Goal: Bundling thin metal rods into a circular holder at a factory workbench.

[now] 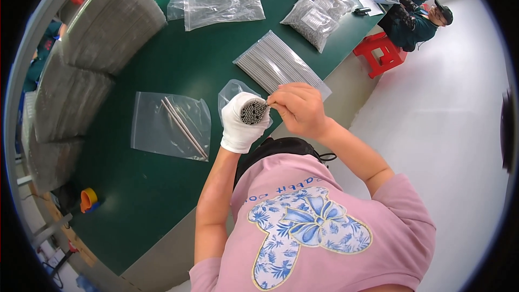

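Observation:
My left hand (236,130), in a white glove, is wrapped round a bundle of thin metal tubes (253,112) whose hollow ends face up. Bare, my right hand (299,109) pinches thumb and forefinger together at the bundle's right edge. What sits between those fingertips is too small to make out. Behind the glove a clear plastic bag (231,87) shows in part. To the left lies a flat clear zip bag (146,130) with two thin rods (185,128) on it or in it; I cannot tell which. Beyond my right hand is a bag of long grey tubes (281,64).
On the green table (140,200) are empty-looking clear bags (224,8), bags of small grey parts (311,20) and a yellow tape roll (88,200). Stacked grey sheets (108,21) line the left edge. A person (413,26) sits near a red stool (380,57).

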Motion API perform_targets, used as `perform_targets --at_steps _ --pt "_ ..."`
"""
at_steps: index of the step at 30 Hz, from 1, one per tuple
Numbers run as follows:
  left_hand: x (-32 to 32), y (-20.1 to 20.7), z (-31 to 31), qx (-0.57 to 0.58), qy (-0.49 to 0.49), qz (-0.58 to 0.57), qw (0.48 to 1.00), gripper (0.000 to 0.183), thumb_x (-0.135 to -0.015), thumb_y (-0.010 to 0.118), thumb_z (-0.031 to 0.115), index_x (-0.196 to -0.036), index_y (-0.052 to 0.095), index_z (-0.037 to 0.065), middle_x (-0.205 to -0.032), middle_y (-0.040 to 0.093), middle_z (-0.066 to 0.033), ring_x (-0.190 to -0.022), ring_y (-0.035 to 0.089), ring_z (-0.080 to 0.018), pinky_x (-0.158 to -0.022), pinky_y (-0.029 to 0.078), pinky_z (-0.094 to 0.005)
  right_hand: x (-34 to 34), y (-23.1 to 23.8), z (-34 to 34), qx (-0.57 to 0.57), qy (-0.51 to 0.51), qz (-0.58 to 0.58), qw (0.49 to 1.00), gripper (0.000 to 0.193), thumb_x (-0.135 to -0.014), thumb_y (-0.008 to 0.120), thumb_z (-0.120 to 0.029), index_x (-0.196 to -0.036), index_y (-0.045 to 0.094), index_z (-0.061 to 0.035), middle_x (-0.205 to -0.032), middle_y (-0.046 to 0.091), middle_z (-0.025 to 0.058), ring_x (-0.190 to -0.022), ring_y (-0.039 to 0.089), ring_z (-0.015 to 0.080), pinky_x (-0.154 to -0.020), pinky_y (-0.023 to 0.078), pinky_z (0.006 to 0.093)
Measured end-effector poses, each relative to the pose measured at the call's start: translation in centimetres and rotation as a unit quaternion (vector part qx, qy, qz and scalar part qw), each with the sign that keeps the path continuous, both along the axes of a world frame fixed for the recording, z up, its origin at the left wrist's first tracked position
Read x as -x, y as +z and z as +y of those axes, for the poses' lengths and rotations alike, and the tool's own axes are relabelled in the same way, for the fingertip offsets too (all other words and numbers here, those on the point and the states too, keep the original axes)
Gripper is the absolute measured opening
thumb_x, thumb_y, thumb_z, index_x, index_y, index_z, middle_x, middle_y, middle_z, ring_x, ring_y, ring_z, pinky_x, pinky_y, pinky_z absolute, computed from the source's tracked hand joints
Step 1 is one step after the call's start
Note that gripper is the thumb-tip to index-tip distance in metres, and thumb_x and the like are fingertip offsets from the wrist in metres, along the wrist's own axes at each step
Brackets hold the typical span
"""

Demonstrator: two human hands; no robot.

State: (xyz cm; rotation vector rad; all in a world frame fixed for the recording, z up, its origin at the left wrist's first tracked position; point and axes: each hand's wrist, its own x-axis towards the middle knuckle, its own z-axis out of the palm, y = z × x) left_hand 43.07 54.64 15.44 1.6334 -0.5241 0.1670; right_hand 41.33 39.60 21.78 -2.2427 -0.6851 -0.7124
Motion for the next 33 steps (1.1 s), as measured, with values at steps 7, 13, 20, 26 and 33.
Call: perform_targets --at_steps 7,13,20,26,33 --pt "0.0 0.3 0.5 -0.009 0.002 0.014 1.000 0.017 -0.066 0.073 0.001 -0.078 0.062 0.006 -0.075 0.061 -0.0065 -0.065 0.060 -0.0218 -0.062 0.048 -0.0288 -0.4 4.3 -0.8 -0.110 -0.004 0.035 0.993 0.009 -0.072 0.063 -0.001 -0.079 0.061 -0.0062 -0.073 0.063 0.0070 -0.062 0.060 0.0248 -0.056 0.047 0.0310" --pt "-0.2 0.4 0.4 -0.004 -0.023 0.011 1.000 0.017 -0.065 0.073 0.002 -0.078 0.062 0.005 -0.074 0.061 -0.0073 -0.065 0.059 -0.0222 -0.062 0.048 -0.0290 0.9 -0.6 -1.6 -0.010 0.011 0.220 0.975 0.010 -0.078 0.063 -0.011 -0.087 0.062 -0.0086 -0.076 0.062 0.0049 -0.066 0.061 0.0238 -0.056 0.047 0.0326" --pt "0.2 0.5 0.9 -0.007 -0.053 0.033 0.998 0.021 -0.063 0.069 -0.003 -0.082 0.062 0.004 -0.077 0.062 -0.0078 -0.068 0.060 -0.0209 -0.065 0.048 -0.0288 0.2 -0.5 -1.3 0.050 0.048 0.148 0.987 0.012 -0.074 0.067 -0.011 -0.084 0.060 -0.0092 -0.078 0.061 0.0034 -0.064 0.060 0.0254 -0.053 0.046 0.0331" --pt "0.2 -1.3 0.9 0.001 -0.009 0.010 1.000 0.020 -0.064 0.069 -0.005 -0.080 0.061 0.005 -0.080 0.062 -0.0070 -0.074 0.061 -0.0196 -0.071 0.048 -0.0287 1.0 7.6 -4.1 -0.067 -0.018 0.032 0.997 0.014 -0.071 0.066 -0.005 -0.083 0.059 -0.0079 -0.074 0.058 0.0053 -0.061 0.060 0.0234 -0.053 0.046 0.0319" --pt "0.0 -1.4 1.9 0.034 0.048 0.099 0.993 0.019 -0.070 0.068 -0.008 -0.082 0.059 0.003 -0.079 0.061 -0.0039 -0.072 0.058 -0.0122 -0.068 0.048 -0.0246 0.1 5.6 -16.4 -0.384 -0.237 0.006 0.892 0.005 -0.086 0.056 0.000 -0.087 0.059 0.0029 -0.080 0.064 0.0062 -0.070 0.064 0.0126 -0.063 0.050 0.0217"
